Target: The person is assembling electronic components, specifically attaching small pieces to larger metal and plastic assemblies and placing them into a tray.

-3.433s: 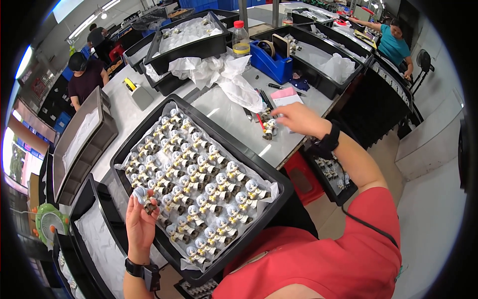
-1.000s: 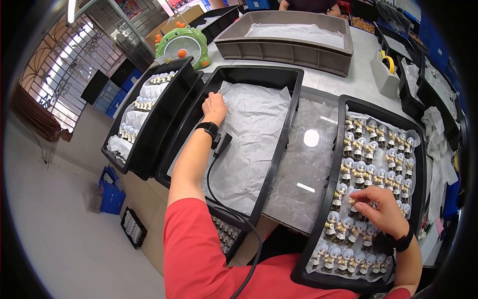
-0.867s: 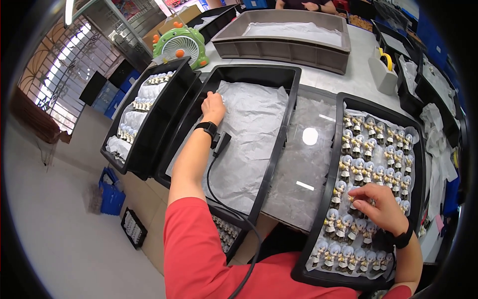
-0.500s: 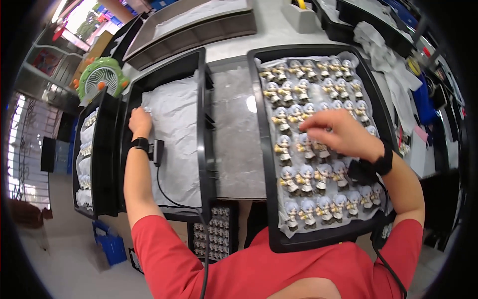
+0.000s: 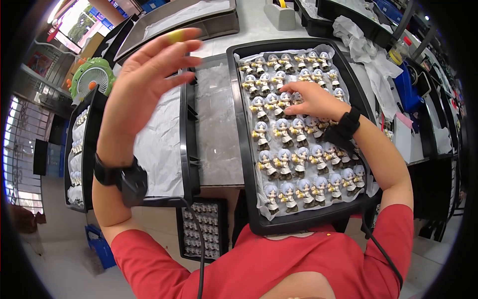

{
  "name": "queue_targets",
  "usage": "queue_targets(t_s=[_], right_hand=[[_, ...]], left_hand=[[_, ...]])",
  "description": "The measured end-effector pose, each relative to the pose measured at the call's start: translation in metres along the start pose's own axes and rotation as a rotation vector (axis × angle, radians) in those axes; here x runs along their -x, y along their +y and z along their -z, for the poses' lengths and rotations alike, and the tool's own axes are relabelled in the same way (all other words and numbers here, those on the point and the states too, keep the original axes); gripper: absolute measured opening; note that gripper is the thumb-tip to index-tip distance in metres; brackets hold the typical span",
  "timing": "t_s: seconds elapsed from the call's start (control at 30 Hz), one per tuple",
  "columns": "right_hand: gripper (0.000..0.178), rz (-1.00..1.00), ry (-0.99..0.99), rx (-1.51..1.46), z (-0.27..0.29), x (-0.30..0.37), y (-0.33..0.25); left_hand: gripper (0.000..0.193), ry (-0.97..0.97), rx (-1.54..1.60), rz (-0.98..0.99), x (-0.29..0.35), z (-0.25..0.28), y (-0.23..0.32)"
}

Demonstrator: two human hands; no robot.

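In the head view, a black tray (image 5: pixel 241 149) stands in front of me, lined with white paper. Rows of small figurines (image 5: pixel 284 160) with pale hair, white clothes and yellow details fill it. Over its upper middle is my right hand (image 5: pixel 319 99), thumb and index finger apart beside a figurine (image 5: pixel 285 100); whether they touch it is hard to tell. My left hand (image 5: pixel 149 74) is raised above the second black tray (image 5: pixel 188 169) on the left, fingers spread, somewhat blurred. Something yellow (image 5: pixel 177 36) is at one of its fingertips. Each wrist wears a black band with a device.
A grey bare strip of table (image 5: pixel 218 124) separates the two trays. On the left stand a green fan (image 5: pixel 92 79) and another tray (image 5: pixel 84 117) of figurines. Behind are a grey bin (image 5: pixel 214 25) and a tape dispenser (image 5: pixel 280 16). A further figurine tray (image 5: pixel 203 229) sits below the table edge.
My left hand has risen from the paper-lined left tray into the air, and its fingers have spread. My right hand has shifted up the figurine rows. The whole view has moved slightly.
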State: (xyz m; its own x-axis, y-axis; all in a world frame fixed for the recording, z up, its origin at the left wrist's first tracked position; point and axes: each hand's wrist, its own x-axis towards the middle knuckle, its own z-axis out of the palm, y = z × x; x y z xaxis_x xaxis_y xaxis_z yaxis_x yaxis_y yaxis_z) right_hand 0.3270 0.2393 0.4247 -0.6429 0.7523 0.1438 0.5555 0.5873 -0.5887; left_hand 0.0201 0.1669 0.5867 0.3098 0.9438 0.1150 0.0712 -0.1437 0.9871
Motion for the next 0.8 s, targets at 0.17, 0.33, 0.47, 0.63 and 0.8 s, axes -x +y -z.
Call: queue_targets(t_s=[0.17,0.33,0.47,0.63,0.8], right_hand=[[0.048,0.003,-0.019,-0.064,0.001,-0.006,-0.014],[0.044,0.010,-0.017,-0.035,0.009,-0.007,-0.026],[0.044,0.006,0.008,-0.175,0.017,0.001,-0.032],[0.046,0.203,0.010,-0.494,0.028,0.007,-0.075],[0.043,0.283,0.026,-0.640,0.028,0.019,-0.086]], left_hand=[[0.036,-0.192,0.116,0.129,0.020,-0.069,-0.020],[0.037,-0.046,0.246,0.338,0.038,-0.072,-0.011],[0.037,-0.081,0.288,0.094,0.064,-0.083,0.041],[0.037,0.064,0.331,0.056,0.051,-0.077,-0.026],[0.041,-0.069,0.482,0.165,0.020,-0.096,-0.076]])
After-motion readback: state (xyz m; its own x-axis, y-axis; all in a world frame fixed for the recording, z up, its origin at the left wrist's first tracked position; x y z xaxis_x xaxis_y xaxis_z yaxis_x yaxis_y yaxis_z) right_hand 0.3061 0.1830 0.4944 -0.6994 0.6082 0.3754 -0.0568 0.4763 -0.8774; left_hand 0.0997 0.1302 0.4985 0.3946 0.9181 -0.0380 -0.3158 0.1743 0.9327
